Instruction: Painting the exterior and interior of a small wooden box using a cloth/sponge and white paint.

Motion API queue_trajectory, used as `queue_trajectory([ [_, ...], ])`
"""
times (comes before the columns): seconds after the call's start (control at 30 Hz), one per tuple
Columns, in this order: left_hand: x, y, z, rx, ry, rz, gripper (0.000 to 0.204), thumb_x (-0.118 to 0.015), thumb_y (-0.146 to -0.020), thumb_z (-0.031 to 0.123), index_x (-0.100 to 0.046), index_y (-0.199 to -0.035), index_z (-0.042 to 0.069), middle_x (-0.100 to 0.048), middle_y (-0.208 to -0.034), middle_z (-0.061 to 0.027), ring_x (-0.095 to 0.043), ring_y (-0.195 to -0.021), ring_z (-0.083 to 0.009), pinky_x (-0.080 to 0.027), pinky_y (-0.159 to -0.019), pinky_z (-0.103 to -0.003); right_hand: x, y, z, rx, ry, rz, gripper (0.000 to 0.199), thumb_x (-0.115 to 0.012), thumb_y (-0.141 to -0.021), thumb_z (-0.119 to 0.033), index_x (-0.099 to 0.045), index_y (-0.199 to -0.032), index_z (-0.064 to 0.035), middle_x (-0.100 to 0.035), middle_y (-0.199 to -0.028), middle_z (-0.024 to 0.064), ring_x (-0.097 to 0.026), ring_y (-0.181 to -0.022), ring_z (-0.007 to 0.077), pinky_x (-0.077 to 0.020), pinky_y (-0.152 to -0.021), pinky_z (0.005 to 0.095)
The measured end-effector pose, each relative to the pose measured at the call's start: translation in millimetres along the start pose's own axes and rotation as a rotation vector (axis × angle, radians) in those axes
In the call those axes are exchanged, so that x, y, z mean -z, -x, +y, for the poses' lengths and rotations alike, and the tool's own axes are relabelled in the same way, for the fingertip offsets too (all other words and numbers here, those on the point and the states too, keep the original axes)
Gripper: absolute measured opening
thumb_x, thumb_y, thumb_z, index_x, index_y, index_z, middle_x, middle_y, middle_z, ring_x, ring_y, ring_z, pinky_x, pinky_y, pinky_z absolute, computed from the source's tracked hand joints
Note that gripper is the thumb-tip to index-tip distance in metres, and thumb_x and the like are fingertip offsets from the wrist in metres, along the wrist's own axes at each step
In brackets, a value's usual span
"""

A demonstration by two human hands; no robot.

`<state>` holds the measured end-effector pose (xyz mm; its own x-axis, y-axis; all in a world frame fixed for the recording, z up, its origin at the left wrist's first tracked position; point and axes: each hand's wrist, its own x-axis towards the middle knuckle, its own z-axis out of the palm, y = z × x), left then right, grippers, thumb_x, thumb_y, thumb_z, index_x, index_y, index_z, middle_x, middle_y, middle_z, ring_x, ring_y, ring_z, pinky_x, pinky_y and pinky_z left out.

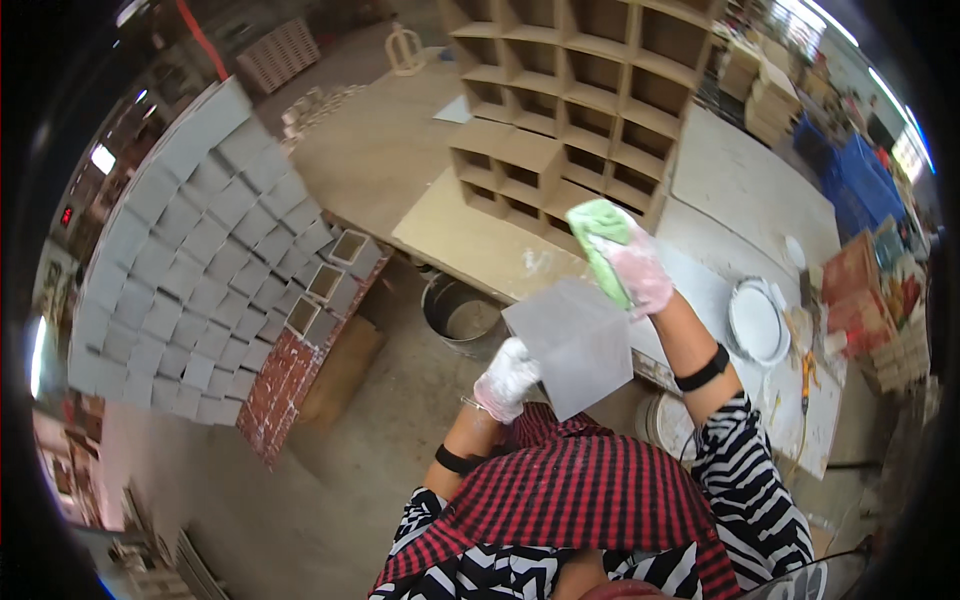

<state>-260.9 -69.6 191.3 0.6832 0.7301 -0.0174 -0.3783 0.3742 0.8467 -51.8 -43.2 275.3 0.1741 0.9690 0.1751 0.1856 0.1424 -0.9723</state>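
Note:
A light grey, smooth-sided box (572, 340) is held in front of my body, above the apron. My left hand (506, 382), in a white-smeared glove, is closed at the box's left side; some of its fingers are hidden. In my right hand (645, 268), gloved in pink and white, is a folded green cloth (602, 235) with white smears. That hand is raised at the box's upper right corner, with the cloth close to the box's edge. Whether cloth and box touch, I cannot tell.
Grey boxes are stacked high (200, 270) at the left on a red-brown board (285, 385). Ahead, a wooden cubby shelf (580, 80) stands on a table (450, 225). A white-filled tub (758, 320) and an orange-handled tool (808, 370) lie right. A dark bucket (462, 315) stands below.

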Motion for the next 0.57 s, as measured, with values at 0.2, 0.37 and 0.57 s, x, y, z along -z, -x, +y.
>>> queue_trajectory([
  [0.2, 46, 28, 25, -0.414, -0.658, 0.021, 0.026, -0.055, -0.080, 0.014, -0.059, -0.102, 0.000, -0.062, -0.101, -0.0089, -0.056, -0.096, -0.0176, -0.042, -0.085, -0.033, -39, 10, 51, -0.144, -0.217, 0.145, 0.028, -0.057, -0.083, -0.017, -0.054, -0.109, -0.0043, -0.056, -0.105, 0.0031, -0.052, -0.093, 0.0124, -0.0422, -0.080, 0.0264],
  [0.37, 111, 61, 54, -0.385, -0.346, 0.312, 0.031, -0.051, -0.086, 0.021, -0.055, -0.107, -0.001, -0.060, -0.104, -0.0095, -0.056, -0.097, -0.0204, -0.044, -0.084, -0.034, -98, 13, 75, -0.358, -0.396, 0.178, 0.025, -0.055, -0.086, -0.022, -0.055, -0.107, -0.0078, -0.056, -0.094, 0.0003, -0.053, -0.081, 0.0104, -0.0427, -0.068, 0.0236],
  [0.57, 190, 91, 70, -0.501, 0.654, 0.528, 0.044, -0.047, -0.088, 0.033, -0.046, -0.119, 0.001, -0.055, -0.114, -0.0144, -0.055, -0.102, -0.0285, -0.044, -0.089, -0.043, -177, 14, 93, -0.626, -0.397, 0.117, 0.034, -0.055, -0.085, -0.028, -0.050, -0.114, -0.0119, -0.056, -0.084, 0.0017, -0.054, -0.070, 0.0103, -0.0419, -0.056, 0.0225],
])
